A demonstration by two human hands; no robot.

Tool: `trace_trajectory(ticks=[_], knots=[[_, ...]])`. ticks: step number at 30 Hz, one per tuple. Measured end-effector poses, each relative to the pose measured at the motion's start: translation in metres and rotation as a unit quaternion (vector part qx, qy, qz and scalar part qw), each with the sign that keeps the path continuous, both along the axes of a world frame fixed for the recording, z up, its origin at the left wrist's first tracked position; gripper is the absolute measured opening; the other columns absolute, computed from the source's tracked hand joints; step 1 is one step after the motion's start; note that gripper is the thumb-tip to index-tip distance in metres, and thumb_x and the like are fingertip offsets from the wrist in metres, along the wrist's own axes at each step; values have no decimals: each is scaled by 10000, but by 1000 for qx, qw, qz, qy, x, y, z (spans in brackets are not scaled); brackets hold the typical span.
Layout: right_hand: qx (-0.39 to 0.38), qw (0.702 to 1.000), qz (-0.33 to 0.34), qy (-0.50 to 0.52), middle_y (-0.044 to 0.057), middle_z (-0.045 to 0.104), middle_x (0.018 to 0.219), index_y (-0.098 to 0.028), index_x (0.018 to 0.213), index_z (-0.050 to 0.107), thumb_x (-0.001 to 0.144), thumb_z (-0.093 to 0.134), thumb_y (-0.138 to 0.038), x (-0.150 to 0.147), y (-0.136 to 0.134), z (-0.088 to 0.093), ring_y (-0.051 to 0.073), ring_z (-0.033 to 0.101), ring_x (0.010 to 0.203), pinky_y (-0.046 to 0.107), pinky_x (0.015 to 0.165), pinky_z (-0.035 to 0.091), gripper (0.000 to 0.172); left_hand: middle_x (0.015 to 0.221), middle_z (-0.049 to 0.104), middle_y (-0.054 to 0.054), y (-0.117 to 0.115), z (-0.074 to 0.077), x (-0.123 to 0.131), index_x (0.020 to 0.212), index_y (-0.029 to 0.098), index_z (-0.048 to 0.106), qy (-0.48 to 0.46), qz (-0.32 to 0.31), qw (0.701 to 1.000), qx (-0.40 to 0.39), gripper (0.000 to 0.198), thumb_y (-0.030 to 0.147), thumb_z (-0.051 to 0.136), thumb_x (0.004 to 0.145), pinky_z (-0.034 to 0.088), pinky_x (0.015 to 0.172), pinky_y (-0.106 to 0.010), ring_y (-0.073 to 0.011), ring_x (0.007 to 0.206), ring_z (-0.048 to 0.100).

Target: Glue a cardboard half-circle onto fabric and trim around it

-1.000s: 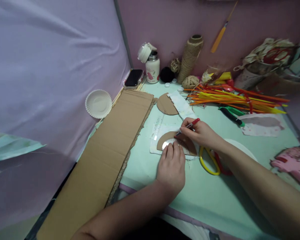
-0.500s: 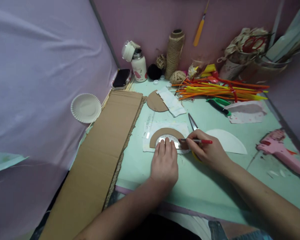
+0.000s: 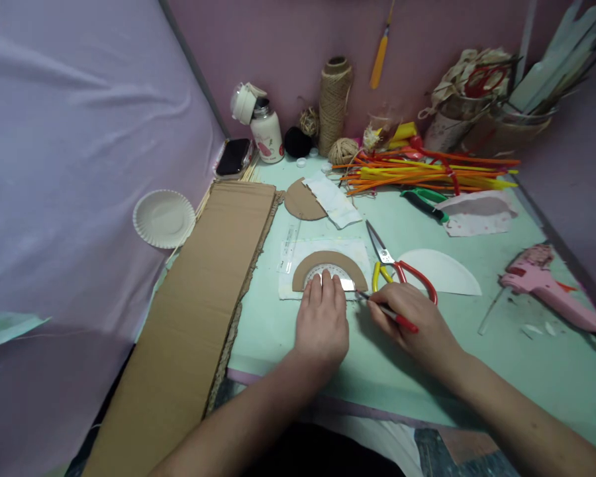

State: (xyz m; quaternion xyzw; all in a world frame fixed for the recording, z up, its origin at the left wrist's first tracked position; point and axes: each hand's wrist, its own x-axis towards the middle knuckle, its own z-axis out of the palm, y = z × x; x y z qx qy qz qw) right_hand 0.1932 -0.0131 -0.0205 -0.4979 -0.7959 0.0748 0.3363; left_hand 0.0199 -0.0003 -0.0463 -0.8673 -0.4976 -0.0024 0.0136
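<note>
My left hand [image 3: 322,321] lies flat, its fingertips pressing a clear protractor [image 3: 346,281] onto a brown cardboard half circle [image 3: 330,257]. Under the cardboard is a pale patterned sheet [image 3: 284,289]. My right hand [image 3: 414,321] grips a red pen [image 3: 395,317], its dark tip near the lower right corner of the half circle. Beyond my right hand lie scissors [image 3: 385,256] with red and yellow handles, partly over a white paper half circle [image 3: 444,271]. A clear ruler [image 3: 291,248] touches the sheet's left side.
A long cardboard strip [image 3: 193,291] lies at left, beside a paper plate [image 3: 163,218]. Behind are a phone [image 3: 233,158], a bottle [image 3: 267,136], twine [image 3: 334,106], orange and yellow sticks [image 3: 427,173] and green-handled pliers [image 3: 424,202]. A pink glue gun [image 3: 551,291] lies at right.
My right hand has moved down with the pen, from the right end of the half circle to its lower corner, uncovering the scissors' handles. My left hand stays on the protractor. The view has shifted slightly.
</note>
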Motion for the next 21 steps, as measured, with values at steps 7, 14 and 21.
trace_trajectory(ticks=[7,14,21], knots=[[-3,998,-23,64,7,626,707,-251,847,523,938,520,-172,4,-5,16,176,598,635,305,618,454,121,1503,471,-216,-1,-4,-1,1461,28,437,-19,0,1000,12,590,157,464,886,384,1138,-476,-336,1370,457],[-82,982,-93,145,50,709,849,-257,915,603,950,513,-305,10,36,28,206,655,724,317,647,487,108,1437,531,-187,-4,-2,-6,1377,66,519,-97,20,995,32,550,86,490,828,447,1091,-458,-320,1340,471],[-104,974,-99,178,63,749,929,-239,966,650,949,525,-329,13,46,3,233,703,830,347,740,531,155,1210,676,-115,-19,4,-20,1181,129,647,-176,-30,981,73,344,63,498,878,507,1022,-391,-246,1135,598]])
